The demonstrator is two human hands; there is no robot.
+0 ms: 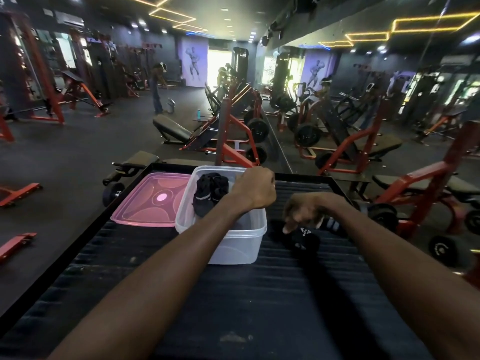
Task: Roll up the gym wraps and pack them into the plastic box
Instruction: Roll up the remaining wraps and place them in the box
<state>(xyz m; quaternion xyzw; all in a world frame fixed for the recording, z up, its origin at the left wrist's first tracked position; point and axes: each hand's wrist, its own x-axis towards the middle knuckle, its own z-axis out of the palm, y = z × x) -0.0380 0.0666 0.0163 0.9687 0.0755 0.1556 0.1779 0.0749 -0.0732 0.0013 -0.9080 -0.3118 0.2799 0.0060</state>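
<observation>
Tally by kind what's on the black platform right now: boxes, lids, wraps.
Clear plastic box: 1
Pink lid: 1
Black wraps: 2, one in the box, one on the platform under the right hand
Total: 4

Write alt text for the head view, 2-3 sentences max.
A person's left hand rests curled on the far rim of a clear plastic box holding rolled black gym wraps, while the blurred right hand reaches down to a loose black wrap on the dark ribbed surface. A pink lid lies left of the box; gym machines fill the background.
</observation>
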